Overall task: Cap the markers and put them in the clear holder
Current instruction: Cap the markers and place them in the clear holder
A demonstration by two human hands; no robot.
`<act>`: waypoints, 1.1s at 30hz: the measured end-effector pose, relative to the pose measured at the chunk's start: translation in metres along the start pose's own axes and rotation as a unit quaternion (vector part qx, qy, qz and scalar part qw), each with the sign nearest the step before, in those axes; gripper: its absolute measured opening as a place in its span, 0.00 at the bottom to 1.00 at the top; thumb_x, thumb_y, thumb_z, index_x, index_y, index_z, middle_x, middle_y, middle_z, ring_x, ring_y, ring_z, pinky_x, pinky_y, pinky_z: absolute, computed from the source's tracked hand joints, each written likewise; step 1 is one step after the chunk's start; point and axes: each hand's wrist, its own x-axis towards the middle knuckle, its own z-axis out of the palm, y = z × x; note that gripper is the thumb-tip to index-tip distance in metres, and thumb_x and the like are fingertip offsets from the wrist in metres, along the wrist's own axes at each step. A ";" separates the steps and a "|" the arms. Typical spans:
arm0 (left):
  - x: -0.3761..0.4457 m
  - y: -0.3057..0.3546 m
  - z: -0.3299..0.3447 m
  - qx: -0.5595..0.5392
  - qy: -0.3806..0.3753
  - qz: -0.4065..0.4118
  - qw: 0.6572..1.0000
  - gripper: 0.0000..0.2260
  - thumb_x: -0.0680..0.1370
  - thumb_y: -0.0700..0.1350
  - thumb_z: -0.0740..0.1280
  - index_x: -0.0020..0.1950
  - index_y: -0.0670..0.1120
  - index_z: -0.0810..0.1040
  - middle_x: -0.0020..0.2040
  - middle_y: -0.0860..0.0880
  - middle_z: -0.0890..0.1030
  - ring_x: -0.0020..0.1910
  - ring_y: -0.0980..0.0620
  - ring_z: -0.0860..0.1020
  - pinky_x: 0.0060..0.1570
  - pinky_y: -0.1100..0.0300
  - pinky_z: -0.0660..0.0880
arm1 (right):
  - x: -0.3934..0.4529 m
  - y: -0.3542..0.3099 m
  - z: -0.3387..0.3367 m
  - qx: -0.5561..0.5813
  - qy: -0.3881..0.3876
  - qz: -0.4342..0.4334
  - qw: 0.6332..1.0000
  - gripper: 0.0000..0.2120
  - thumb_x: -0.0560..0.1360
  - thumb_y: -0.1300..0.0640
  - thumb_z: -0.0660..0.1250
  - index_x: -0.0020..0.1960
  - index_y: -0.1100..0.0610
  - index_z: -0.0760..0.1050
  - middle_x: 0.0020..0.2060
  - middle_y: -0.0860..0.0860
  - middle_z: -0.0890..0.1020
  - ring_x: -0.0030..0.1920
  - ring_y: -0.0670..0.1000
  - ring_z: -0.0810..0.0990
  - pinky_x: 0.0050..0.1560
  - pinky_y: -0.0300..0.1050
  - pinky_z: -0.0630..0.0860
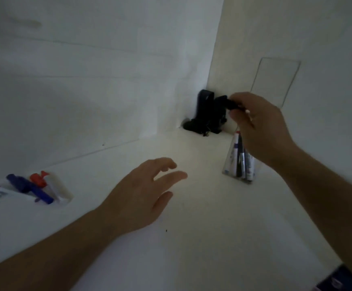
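A clear holder (232,164) stands on the white table at the right and holds several capped markers. Above it, my right hand (261,127) pinches a black-capped marker (234,106) by its top, its body hidden behind my fingers over the holder's mouth. My left hand (141,194) hovers over the middle of the table with relaxed, spread fingers and holds nothing. At the far left lies a small pile of markers (28,189), white barrels with blue, red and purple caps or ends.
A black object (206,114) leans in the corner where the two white walls meet, just behind the holder. A clear rectangular sheet (276,80) sits on the right wall. Something dark (337,280) shows at the bottom right edge.
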 end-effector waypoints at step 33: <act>-0.008 -0.028 -0.024 0.009 0.066 -0.041 0.997 0.14 0.72 0.38 0.71 0.55 0.52 0.83 0.61 0.49 0.78 0.59 0.50 0.76 0.58 0.57 0.74 | -0.039 0.025 0.002 -0.095 -0.043 0.135 0.985 0.32 0.74 0.64 0.64 0.77 0.52 0.66 0.63 0.51 0.70 0.59 0.53 0.72 0.59 0.48 0.73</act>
